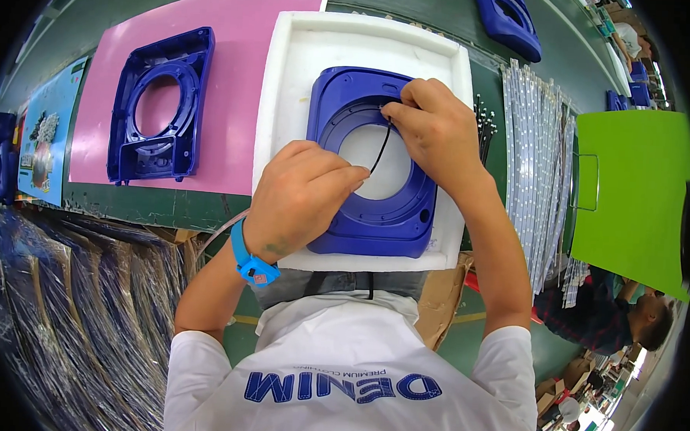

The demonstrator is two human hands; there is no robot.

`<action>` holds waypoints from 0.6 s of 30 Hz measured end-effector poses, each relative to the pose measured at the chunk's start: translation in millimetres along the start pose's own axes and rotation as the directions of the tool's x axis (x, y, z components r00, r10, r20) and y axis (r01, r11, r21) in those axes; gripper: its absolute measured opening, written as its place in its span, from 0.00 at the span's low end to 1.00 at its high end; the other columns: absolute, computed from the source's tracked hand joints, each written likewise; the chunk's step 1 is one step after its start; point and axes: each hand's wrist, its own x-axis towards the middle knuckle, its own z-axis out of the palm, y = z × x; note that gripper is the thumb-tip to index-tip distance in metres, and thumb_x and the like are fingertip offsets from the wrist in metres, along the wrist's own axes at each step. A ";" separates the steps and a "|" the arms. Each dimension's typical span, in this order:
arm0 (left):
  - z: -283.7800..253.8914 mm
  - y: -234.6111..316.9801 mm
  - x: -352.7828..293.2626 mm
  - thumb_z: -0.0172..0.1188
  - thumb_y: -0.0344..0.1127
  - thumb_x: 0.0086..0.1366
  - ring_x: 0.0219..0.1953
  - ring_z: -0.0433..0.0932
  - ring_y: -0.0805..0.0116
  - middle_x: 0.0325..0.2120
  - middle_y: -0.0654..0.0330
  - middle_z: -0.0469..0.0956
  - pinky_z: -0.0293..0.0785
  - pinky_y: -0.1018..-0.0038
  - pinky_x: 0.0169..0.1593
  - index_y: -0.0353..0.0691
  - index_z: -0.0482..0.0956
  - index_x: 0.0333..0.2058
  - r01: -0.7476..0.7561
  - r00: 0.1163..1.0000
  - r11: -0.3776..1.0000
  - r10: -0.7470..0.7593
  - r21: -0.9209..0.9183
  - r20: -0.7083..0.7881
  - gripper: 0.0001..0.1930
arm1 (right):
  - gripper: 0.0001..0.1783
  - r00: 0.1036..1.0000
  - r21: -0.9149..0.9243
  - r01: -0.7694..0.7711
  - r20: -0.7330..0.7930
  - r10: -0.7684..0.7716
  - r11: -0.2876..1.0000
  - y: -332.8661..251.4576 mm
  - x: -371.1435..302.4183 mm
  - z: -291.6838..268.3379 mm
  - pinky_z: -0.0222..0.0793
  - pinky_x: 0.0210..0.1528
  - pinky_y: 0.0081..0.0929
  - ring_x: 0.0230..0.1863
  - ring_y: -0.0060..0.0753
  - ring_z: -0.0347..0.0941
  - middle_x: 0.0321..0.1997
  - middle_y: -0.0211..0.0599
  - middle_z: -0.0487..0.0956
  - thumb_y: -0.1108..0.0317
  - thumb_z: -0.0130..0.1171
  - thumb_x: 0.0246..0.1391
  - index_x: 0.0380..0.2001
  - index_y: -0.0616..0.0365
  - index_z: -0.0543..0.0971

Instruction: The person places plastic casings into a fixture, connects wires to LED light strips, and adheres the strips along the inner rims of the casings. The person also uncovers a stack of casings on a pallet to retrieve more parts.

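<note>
Round opening of the blue housing (pixel 382 238): reachable from above at its lower part. Black cable (pixel 382 149) crosses its upper right, spanning between left hand (pixel 303 198) and right hand (pixel 439 127). Right hand blocks the housing's upper-right corner; left hand covers its left edge lower down. Between the forearms, the housing's near side lies open from above. Foam tray (pixel 296 55): raised rim along far and left sides; free floor beyond the housing. Pink sheet (pixel 235 95): passable lane between second housing (pixel 120 121) and tray. Right side: dark-tipped wires (pixel 484 129) crowd the tray, pale strips (pixel 530 170) just beyond.
</note>
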 end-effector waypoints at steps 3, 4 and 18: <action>0.1 0.1 -0.2 0.67 0.26 0.56 0.31 0.80 0.64 0.28 0.63 0.82 0.74 0.67 0.42 0.40 0.85 0.37 0.003 1.000 1.000 -0.003 0.000 -0.004 0.09 | 0.06 0.987 0.018 -0.161 0.008 0.160 0.987 -2.5 -1.6 -1.3 0.75 0.33 0.32 0.35 0.32 0.75 0.30 0.26 0.76 0.73 0.68 0.44 0.29 0.51 0.88; 0.4 0.0 -0.2 0.67 0.26 0.56 0.31 0.80 0.64 0.28 0.63 0.82 0.74 0.67 0.42 0.40 0.85 0.37 0.001 1.000 1.000 -0.001 0.000 -0.005 0.09 | 0.06 0.988 0.031 -0.155 -0.008 0.155 0.987 -2.3 -2.7 -0.1 0.75 0.33 0.31 0.35 0.32 0.75 0.29 0.26 0.75 0.73 0.68 0.44 0.29 0.51 0.88; -6.2 3.7 -3.0 0.68 0.21 0.57 0.36 0.82 0.57 0.33 0.56 0.84 0.77 0.65 0.44 0.36 0.87 0.38 0.102 0.992 0.993 -0.098 0.055 -0.085 0.10 | 0.11 0.998 -0.017 -0.047 0.040 0.047 0.999 1.2 6.9 -10.6 0.75 0.42 0.37 0.38 0.41 0.76 0.32 0.34 0.78 0.73 0.68 0.46 0.37 0.56 0.85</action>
